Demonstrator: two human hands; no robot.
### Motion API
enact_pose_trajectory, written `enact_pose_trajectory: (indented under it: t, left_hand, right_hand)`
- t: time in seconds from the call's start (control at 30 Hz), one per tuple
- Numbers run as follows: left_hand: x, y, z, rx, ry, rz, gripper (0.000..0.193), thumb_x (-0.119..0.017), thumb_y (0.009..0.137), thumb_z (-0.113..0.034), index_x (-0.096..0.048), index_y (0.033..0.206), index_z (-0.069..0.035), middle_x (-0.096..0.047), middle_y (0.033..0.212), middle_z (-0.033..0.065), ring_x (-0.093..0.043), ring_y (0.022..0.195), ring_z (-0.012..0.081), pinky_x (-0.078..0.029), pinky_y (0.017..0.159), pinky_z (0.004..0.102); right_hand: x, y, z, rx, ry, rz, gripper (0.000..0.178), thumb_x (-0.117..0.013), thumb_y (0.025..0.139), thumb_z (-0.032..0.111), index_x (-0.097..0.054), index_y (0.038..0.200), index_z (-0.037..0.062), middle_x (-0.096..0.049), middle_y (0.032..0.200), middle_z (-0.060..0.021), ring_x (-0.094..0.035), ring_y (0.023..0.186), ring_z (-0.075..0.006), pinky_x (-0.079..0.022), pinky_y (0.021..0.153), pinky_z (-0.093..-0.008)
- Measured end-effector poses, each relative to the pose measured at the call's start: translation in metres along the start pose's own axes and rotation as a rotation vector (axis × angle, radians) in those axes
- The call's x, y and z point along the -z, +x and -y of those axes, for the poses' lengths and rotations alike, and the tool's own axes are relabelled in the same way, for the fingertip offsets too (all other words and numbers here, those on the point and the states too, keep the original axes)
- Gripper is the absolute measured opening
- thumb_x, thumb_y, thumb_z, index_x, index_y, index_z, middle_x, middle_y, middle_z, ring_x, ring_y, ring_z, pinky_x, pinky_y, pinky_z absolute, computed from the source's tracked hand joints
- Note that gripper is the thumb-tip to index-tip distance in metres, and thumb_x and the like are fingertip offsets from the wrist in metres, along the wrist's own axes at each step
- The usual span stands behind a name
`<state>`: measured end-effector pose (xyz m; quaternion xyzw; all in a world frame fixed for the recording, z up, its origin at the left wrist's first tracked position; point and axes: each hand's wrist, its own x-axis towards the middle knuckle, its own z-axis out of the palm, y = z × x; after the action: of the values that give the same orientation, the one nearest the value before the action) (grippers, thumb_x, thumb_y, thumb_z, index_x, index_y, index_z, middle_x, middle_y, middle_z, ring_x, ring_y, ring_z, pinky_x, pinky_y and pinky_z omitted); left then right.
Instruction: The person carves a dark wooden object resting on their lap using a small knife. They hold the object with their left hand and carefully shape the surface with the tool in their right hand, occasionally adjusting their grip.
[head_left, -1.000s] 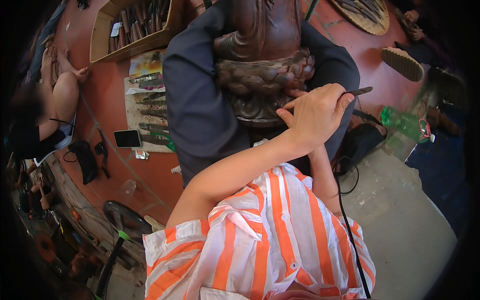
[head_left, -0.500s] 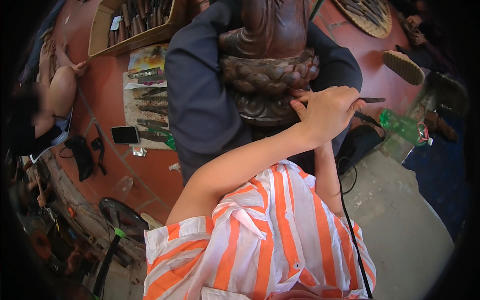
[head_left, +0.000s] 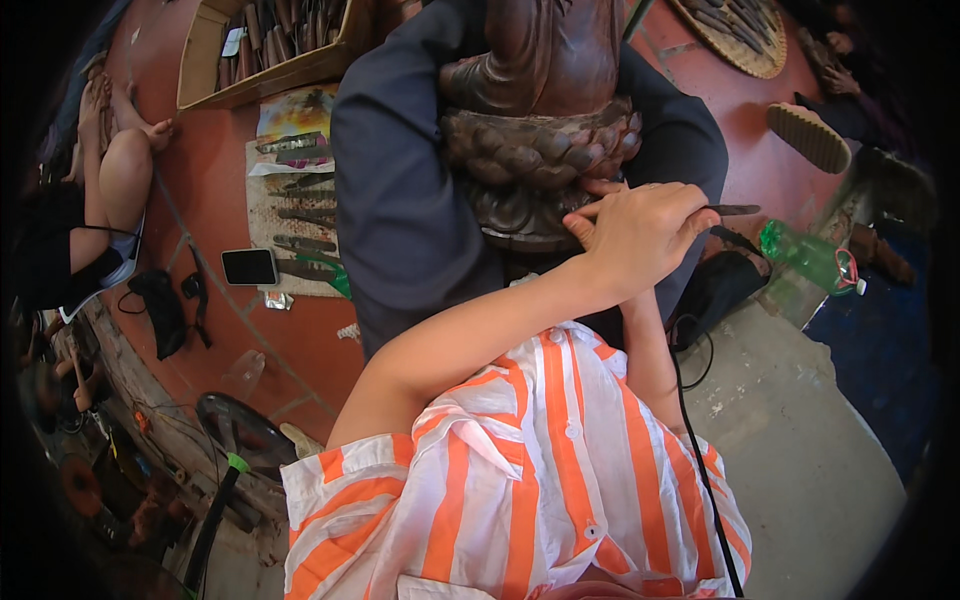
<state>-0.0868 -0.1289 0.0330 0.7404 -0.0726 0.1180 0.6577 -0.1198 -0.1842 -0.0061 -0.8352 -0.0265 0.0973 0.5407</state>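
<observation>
A dark brown carved wooden statue (head_left: 555, 75) on a lotus-petal base (head_left: 540, 150) stands between my knees. My left hand (head_left: 645, 235) reaches across to the lower right of the base. Its fingers are closed around a slim dark hand tool (head_left: 738, 210), whose end sticks out to the right; the tip is hidden. My right forearm (head_left: 648, 340) rises beneath the left wrist. Most of my right hand is covered by the left one, and only some fingertips (head_left: 602, 187) show against the base's lower edge.
On the left lie several blades on a mat (head_left: 262, 225), a phone (head_left: 249, 267) and a box of tools (head_left: 215, 98). At right are a green plastic bottle (head_left: 800, 258) and a round tray of tools (head_left: 768, 65). A cable (head_left: 705, 470) hangs beside my shirt. Other people sit nearby.
My left hand and the tool have shifted slightly left and down along the base's lower edge. The statue stays almost in place.
</observation>
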Motion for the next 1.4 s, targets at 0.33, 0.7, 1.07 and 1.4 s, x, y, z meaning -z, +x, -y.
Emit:
enact_pose_trajectory:
  t: [0.33, 0.7, 1.07, 1.4]
  left_hand:
    - [-0.001, 0.001, -0.003, -0.029, -0.027, 0.027, 0.023, -0.063, 0.086, -0.027, -0.060, 0.076, -0.006, -0.060, 0.068, 0.0104, -0.061, 0.062, 0.0314, -0.045, 0.055, 0.0424]
    - [0.000, 0.008, -0.007, -0.006, -0.095, 0.025, 0.027, -0.061, 0.088, -0.028, -0.060, 0.077, -0.004, -0.060, 0.066, 0.0132, -0.060, 0.060, 0.0354, -0.043, 0.055, 0.0441]
    - [0.022, 0.011, -0.022, -0.203, -0.156, 0.208, 0.040, -0.064, 0.086, -0.022, -0.057, 0.121, -0.002, -0.053, 0.119, 0.0167, -0.052, 0.109, 0.0325, -0.042, 0.091, 0.0403]
    - [0.117, 0.008, 0.036, -0.060, 0.543, -0.403, 0.053, -0.065, 0.083, -0.015, -0.042, 0.129, -0.001, -0.039, 0.131, 0.0227, -0.037, 0.124, 0.0382, -0.028, 0.105, 0.0470]
  right_hand:
    - [0.006, 0.000, 0.007, 0.122, -0.215, 0.039, 0.025, -0.074, 0.079, 0.007, -0.063, 0.101, 0.0041, -0.062, 0.102, -0.0040, -0.058, 0.095, -0.0167, -0.045, 0.083, -0.0301]
    - [0.003, 0.000, -0.005, -0.045, 0.048, 0.000, 0.026, -0.071, 0.080, 0.001, -0.062, 0.104, 0.0030, -0.064, 0.089, -0.0036, -0.058, 0.085, -0.0128, -0.046, 0.078, -0.0296]
    - [0.007, -0.009, 0.006, 0.060, 0.109, -0.066, 0.023, -0.073, 0.076, 0.004, -0.063, 0.096, 0.0010, -0.066, 0.098, -0.0105, -0.059, 0.103, -0.0234, -0.044, 0.092, -0.0369]
    - [0.003, -0.002, 0.025, 0.124, -0.224, -0.062, 0.016, -0.073, 0.071, 0.013, -0.065, 0.072, 0.0001, -0.063, 0.105, -0.0226, -0.058, 0.105, -0.0388, -0.042, 0.093, -0.0460]
